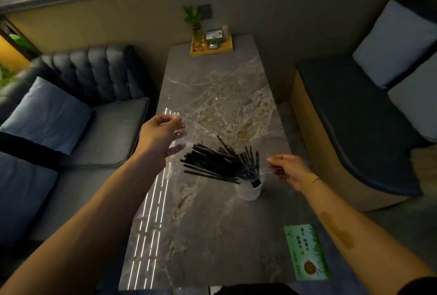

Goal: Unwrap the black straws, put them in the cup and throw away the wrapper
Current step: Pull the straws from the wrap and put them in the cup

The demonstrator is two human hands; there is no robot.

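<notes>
Several black straws [212, 163] fan out leftward from a white cup [248, 191] on the grey marble table [212, 235], their lower ends inside the cup. A clear plastic wrapper [179, 143] stretches over the straws between both hands. My left hand [160, 136] is raised to the left of the straws and grips the wrapper's left end. To the right of the cup, my right hand [290, 170] pinches the wrapper's other end.
A green card [307, 252] lies at the table's near right. A yellow tray [211, 46] with a small plant and a box stands at the far end. A blue sofa [82, 117] with cushions is on the left, a bench [354, 129] on the right.
</notes>
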